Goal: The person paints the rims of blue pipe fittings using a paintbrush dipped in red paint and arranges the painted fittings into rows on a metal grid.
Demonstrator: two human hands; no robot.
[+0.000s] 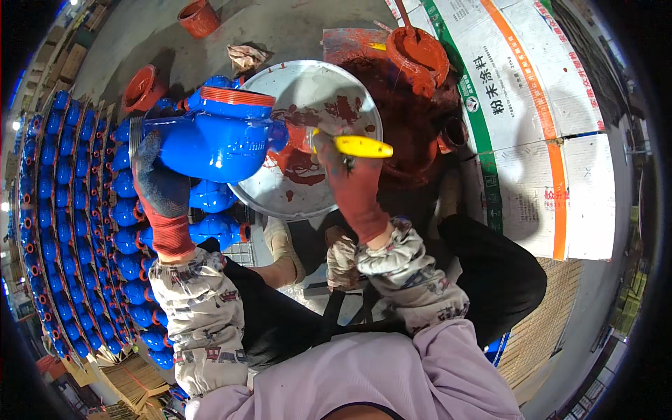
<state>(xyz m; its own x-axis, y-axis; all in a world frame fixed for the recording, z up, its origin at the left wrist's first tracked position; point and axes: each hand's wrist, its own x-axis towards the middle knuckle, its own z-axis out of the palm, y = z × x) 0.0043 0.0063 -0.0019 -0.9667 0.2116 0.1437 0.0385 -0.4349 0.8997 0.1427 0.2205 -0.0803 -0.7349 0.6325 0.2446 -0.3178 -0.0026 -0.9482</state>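
Blue valve body (213, 143) held lengthwise left-to-right by curled left hand (164, 185); yellow-handled brush (364, 146) clasped in closed right hand (350, 175) beside valve's right end.

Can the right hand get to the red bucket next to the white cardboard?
Probably yes, maybe with a stretch: the red bucket is ahead and to the right of the right hand, and nothing seems to stand between them. That hand is busy holding a yellow-handled tool, though.
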